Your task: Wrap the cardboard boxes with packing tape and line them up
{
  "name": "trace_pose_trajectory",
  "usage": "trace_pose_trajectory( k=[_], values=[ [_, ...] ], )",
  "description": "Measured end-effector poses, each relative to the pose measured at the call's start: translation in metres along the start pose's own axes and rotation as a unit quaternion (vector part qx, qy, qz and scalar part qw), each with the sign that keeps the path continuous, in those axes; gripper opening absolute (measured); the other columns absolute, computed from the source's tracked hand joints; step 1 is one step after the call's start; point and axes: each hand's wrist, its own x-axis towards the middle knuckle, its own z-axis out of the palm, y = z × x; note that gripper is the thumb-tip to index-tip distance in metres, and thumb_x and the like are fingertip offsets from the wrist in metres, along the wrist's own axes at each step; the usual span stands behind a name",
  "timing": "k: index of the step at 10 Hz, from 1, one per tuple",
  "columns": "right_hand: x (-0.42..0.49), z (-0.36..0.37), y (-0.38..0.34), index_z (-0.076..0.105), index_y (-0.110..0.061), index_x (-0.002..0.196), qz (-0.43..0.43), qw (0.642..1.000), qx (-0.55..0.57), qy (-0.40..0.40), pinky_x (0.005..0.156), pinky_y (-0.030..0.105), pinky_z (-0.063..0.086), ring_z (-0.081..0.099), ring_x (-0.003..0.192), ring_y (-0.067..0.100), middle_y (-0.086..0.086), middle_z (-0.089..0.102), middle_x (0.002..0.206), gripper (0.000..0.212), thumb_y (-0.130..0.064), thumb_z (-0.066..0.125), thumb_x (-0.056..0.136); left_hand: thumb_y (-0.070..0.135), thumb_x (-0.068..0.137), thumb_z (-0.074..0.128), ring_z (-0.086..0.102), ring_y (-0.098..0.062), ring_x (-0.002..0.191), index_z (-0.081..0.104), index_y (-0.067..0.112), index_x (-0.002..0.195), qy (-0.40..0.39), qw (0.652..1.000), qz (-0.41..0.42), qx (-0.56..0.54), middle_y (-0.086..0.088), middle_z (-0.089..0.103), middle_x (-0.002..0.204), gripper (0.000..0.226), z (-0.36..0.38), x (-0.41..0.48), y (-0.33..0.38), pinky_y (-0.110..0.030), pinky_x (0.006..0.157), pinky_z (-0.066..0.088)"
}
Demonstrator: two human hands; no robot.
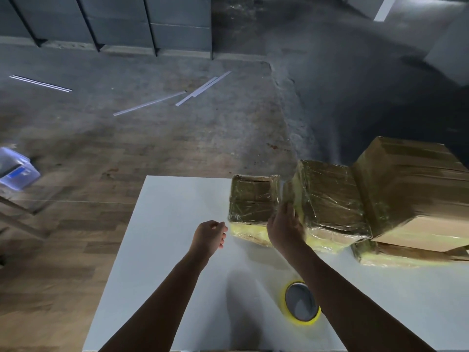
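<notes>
Tape roll [302,302] nearest, right grip [285,228] seemingly touching wrapped box [330,196]

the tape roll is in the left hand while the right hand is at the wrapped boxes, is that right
Not quite. The tape roll lies on the white table beside the right forearm; the left hand holds nothing. The right hand is at the wrapped boxes, as you say. The head view shows this.
</notes>
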Motion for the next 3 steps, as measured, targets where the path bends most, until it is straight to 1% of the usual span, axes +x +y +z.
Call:
trace_pose_trajectory(
  k=[1,2,3],
  values=[
    [-0.010,-0.009,-0.004,0.024,-0.008,0.149,-0.067,0.995,0.069,-0.009,0.102,0.040,0.040,0.041,0.132,0.028,0.012,0.037,0.147,0.057,-0.023,0.045,0.098,0.014,0.086,0.057,0.057,-0.016,0.061,0.066,0.009,0.078,-0.022,0.998,0.032,0.056,-0.007,0.064,0.071,0.012,-0.008,-0.008,0.011,-0.024,0.056,0.049],
    [-0.017,-0.025,-0.015,0.037,-0.011,0.145,-0.117,0.979,0.167,0.018,0.103,0.037,0.041,0.046,0.129,0.024,0.011,0.048,0.141,0.050,-0.023,0.046,0.097,0.017,0.088,0.058,0.058,-0.014,0.063,0.067,0.010,0.082,-0.045,0.995,0.073,0.056,-0.005,0.066,0.075,0.013,-0.014,-0.018,0.031,-0.021,0.054,0.048],
    [-0.020,-0.046,-0.028,0.048,-0.012,0.137,-0.123,0.958,0.254,0.043,0.099,0.038,0.047,0.057,0.117,0.020,0.010,0.059,0.130,0.042,-0.024,0.049,0.097,0.021,0.091,0.059,0.060,-0.011,0.063,0.069,0.013,0.084,-0.056,0.988,0.129,0.069,-0.002,0.068,0.074,0.015,-0.019,-0.033,0.055,-0.020,0.054,0.048]
  ],
)
